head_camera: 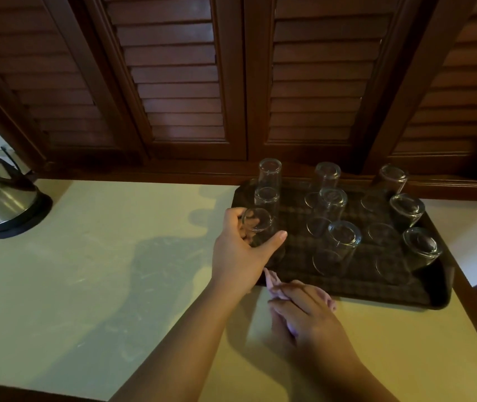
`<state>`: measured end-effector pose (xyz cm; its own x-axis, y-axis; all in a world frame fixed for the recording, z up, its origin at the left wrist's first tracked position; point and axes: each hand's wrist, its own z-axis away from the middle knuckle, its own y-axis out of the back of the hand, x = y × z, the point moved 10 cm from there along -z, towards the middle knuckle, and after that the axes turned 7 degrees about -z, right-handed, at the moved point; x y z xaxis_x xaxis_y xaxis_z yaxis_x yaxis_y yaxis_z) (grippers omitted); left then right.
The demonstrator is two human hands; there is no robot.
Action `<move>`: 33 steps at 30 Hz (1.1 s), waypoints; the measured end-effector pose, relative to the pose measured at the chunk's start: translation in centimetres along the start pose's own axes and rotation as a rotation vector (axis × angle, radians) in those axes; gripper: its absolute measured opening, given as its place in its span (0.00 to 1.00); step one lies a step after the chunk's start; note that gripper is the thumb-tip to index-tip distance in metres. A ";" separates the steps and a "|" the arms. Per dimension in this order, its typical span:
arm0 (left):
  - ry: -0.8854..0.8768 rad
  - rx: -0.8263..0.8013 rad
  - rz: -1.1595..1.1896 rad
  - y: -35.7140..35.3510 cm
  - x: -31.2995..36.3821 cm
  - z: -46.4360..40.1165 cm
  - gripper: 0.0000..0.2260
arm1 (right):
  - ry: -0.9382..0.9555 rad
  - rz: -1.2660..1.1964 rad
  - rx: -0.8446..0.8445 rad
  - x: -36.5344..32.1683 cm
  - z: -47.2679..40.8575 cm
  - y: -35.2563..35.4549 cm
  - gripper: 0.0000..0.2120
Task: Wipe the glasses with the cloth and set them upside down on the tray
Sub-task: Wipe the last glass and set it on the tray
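Head view: cloth (275, 281) mostly hand-hidden.

Just the one head cam on my end, wide-angle, looking forward and down over the table (86, 271). It sits pretty close above the tray (440, 288), with the shuttered doors (173, 82) filling the top.
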<state>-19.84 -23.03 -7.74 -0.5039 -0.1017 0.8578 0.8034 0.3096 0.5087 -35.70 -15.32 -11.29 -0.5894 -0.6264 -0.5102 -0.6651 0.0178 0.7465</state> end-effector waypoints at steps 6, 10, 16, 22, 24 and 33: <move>-0.020 -0.017 -0.086 -1.4 -0.7 -0.2 0.33 | 0.017 0.020 0.027 0.0 0.0 0.1 0.15; -0.014 -0.032 -0.109 -1.9 -0.9 -0.2 0.32 | 0.016 0.019 0.028 0.1 0.0 0.1 0.16; -0.005 -0.024 -0.122 -2.5 -1.1 -0.4 0.34 | 0.005 0.010 -0.002 0.5 0.2 -0.3 0.16; -0.013 -0.022 -0.142 -2.6 -1.2 -0.5 0.36 | 0.001 0.005 0.054 0.3 0.3 0.6 0.14; -0.009 -0.025 -0.141 -2.6 -1.2 -0.6 0.36 | 0.006 -0.010 0.073 0.2 0.6 1.0 0.12; -0.001 -0.038 -0.165 -2.3 -1.6 -0.4 0.41 | -0.079 0.019 0.106 1.5 0.9 1.1 0.19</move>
<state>-20.82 -23.93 -10.25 -0.6300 -0.1474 0.7625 0.7213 0.2529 0.6448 -37.73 -15.55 -11.65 -0.6338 -0.5617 -0.5318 -0.6959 0.1140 0.7091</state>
